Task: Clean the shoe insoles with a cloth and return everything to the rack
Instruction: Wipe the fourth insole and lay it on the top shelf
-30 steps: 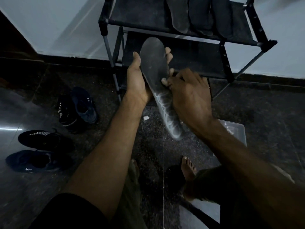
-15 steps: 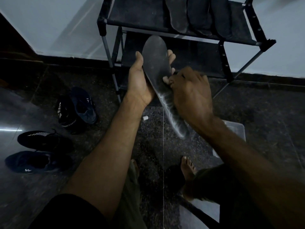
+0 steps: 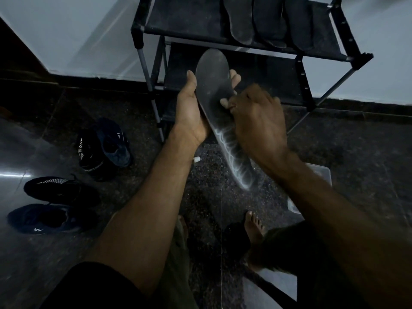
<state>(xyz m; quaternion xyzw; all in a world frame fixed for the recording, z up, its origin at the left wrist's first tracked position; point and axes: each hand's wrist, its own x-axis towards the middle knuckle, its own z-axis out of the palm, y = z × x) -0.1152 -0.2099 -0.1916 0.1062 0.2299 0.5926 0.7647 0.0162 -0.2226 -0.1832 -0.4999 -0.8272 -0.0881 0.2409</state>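
1. You've got the insole (image 3: 213,90) up in the middle of the frame, toe end pointing at the shoe rack (image 3: 321,52), heel end with the pale vein print angled down toward your lap. My guess is that tilt is so the top face looks at you and you can wipe along its length.

2. Your left hand (image 3: 190,112) is the clamp here: thumb up along the left edge, fingertips (image 3: 236,78) peeking out round the right edge, palm behind. Fingers curled round it, not spread. That braces the insole from the back so it shouldn't flex when you push on it.

3. Your right hand (image 3: 258,121) sits over the middle of the insole, knuckles up, fingers bunched together and pressed to the surface. It's probably holding the cloth, but I honestly can't see one. It's too dark, and the hand covers whatever's under it.

4. Three more insoles (image 3: 267,21) already lie side by side on the rack's top shelf at the upper right, so this looks like a later one in the batch.

5. Two pairs of sneakers (image 3: 104,148) sit on the floor (image 3: 356,152) at left, well apart from the rack. They likely go back too.
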